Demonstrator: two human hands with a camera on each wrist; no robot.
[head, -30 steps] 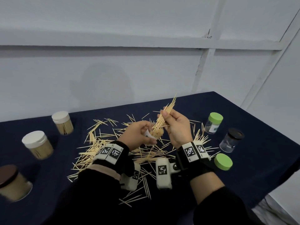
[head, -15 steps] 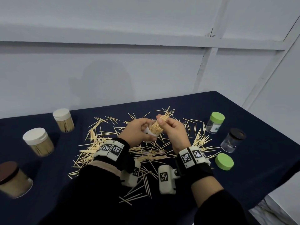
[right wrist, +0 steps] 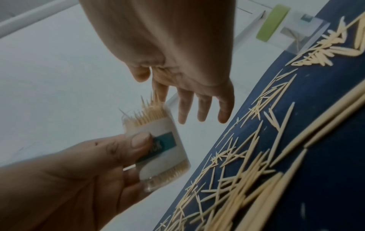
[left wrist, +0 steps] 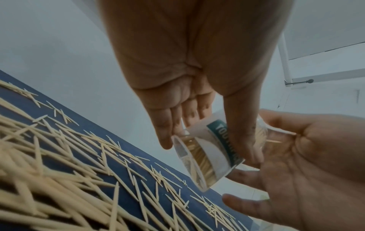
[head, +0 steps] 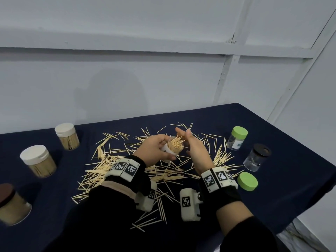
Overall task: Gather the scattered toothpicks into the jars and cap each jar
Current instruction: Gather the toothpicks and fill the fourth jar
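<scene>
My left hand (head: 154,150) holds the open jar (head: 173,149) above the middle of the blue table (head: 291,179), thumb pressed on its teal-and-white label and fingers wrapped round the far side. The jar's long axis is tilted, mouth up and leaning toward my right hand (head: 195,150), base down toward the cloth. It is packed with toothpicks (right wrist: 150,114) standing along that same axis, their tips sticking out past the rim. My right hand is open, fingers straight and spread, holding nothing; its index finger lies just at the tips (touching or not, I cannot tell). Loose toothpicks (head: 163,175) lie crisscrossed on the cloth under both wrists. A green lid (head: 247,181) lies flat to the right of my right wrist.
</scene>
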